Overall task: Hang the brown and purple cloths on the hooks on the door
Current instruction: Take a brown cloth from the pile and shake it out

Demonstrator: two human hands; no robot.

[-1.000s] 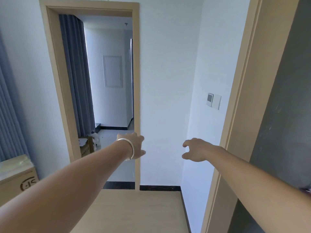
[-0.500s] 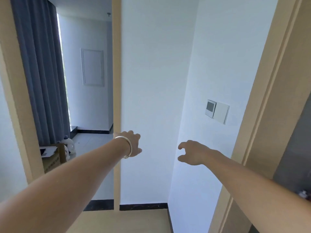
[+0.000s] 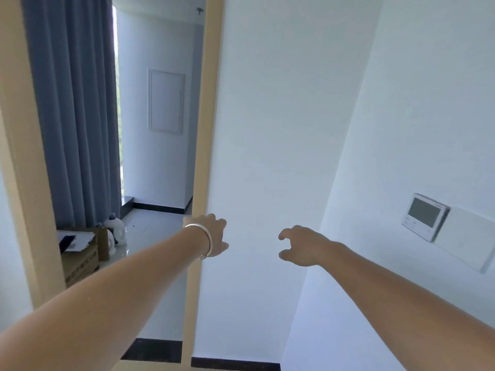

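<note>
Head view: neither cloth nor hooks in sight. Left hand [image 3: 214, 235] and right hand [image 3: 301, 246] reach out with a loosely curled, empty grip. Cloth should be light, limp; pinch an edge.

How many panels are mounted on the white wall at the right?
2, side by side: a white thermostat panel with a grey screen, and a plain white switch plate just right of it.
</note>
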